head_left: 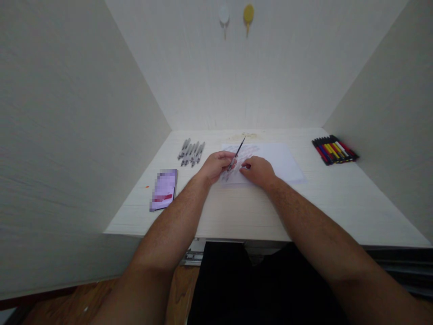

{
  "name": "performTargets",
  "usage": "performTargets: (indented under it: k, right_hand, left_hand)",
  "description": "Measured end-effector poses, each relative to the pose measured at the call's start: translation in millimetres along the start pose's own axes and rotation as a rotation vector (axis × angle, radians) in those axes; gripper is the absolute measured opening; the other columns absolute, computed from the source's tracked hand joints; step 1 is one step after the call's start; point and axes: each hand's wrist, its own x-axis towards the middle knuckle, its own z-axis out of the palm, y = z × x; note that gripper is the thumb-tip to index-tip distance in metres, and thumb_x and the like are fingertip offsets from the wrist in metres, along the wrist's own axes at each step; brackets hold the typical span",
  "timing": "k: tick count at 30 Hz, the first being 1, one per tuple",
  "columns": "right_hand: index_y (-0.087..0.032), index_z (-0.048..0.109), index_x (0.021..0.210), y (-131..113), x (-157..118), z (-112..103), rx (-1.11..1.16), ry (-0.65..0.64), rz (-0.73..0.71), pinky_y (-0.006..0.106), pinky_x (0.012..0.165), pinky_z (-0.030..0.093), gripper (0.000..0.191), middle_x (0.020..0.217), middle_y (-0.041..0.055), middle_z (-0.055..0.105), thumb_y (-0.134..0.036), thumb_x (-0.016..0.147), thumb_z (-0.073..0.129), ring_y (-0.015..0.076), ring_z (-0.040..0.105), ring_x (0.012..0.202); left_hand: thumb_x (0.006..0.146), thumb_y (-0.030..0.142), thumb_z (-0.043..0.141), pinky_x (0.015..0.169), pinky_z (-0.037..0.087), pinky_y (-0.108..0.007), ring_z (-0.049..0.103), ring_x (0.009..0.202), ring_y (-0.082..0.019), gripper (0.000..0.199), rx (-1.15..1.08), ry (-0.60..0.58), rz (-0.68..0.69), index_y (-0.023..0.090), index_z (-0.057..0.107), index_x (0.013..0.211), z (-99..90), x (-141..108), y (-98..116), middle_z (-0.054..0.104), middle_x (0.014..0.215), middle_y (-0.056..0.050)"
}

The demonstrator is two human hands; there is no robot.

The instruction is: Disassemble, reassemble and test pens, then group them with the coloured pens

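Note:
A slim dark pen refill [240, 146] slants up and away from the fingers of my left hand [216, 166], with a clear part near its lower end. My right hand [260, 170] is curled just to the right of it, thumb and fingertips together; a small dark and reddish bit shows at the fingertips, too small to name. Both hands are over a white sheet of paper [286, 163] whose left half carries faint greyish and pinkish marks or small items, too blurred to tell apart.
Several clear pen barrels [191, 152] lie at the back left. A phone with a purple screen [164, 189] is nearer on the left. Several coloured pens [334, 150] lie against the right wall. Two hooks [248, 14] are on the back wall.

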Motion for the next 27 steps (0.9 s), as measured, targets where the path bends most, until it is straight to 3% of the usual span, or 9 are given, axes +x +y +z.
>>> performTargets:
  k: [16,27]
  right_hand:
    - [-0.023,0.072,0.096,11.7,-0.2,-4.7,0.074,-0.034,0.081,0.028,0.074,0.044,0.023,0.098,0.0040,0.073,-0.023,0.078,0.057,0.0185,0.064,0.087]
    - [-0.022,0.071,0.088,7.4,-2.1,-10.6,0.015,-0.050,0.090,0.028,0.069,0.042,0.018,0.093,0.0057,0.074,-0.026,0.082,0.055,0.0205,0.065,0.085]
  left_hand:
    - [0.067,0.009,0.070,0.073,0.054,-0.034,0.063,0.068,-0.013,0.020,0.006,-0.034,0.009,0.011,0.069,0.087,-1.7,1.8,-3.1,0.067,0.073,-0.005]
    - [0.067,0.010,0.071,0.075,0.055,-0.036,0.063,0.070,-0.013,0.021,-0.004,-0.058,0.004,0.011,0.069,0.088,-3.2,1.0,-4.0,0.067,0.075,-0.005]
